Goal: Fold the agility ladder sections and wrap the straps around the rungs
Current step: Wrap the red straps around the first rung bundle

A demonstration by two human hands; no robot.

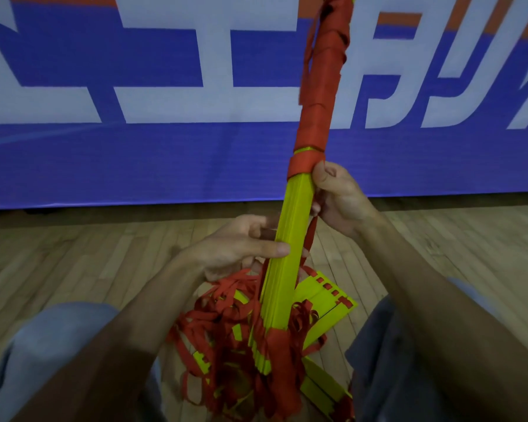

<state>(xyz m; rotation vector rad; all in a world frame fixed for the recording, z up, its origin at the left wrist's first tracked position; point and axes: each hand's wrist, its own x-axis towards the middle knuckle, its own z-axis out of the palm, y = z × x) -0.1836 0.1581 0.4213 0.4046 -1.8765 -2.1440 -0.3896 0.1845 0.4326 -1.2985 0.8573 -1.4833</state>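
A stacked bundle of yellow ladder rungs point(290, 239) stands nearly upright between my knees, leaning to the right at the top. Red strap point(320, 86) is wound around its upper half, down to a last band just above my right hand. My left hand point(241, 245) grips the bare yellow middle of the bundle from the left. My right hand point(339, 196) sits at the bundle's right side, thumb at the lowest wrap, fingers pinching a red strap that runs down beside the rungs. A tangle of loose red straps point(226, 324) hangs around the bundle's lower end.
More yellow rungs point(326, 303) lie flat on the wooden floor point(73, 263) beneath the bundle. My knees in blue-grey trousers point(58, 336) flank the pile. A blue, white and orange banner point(134, 147) stands along the floor right ahead.
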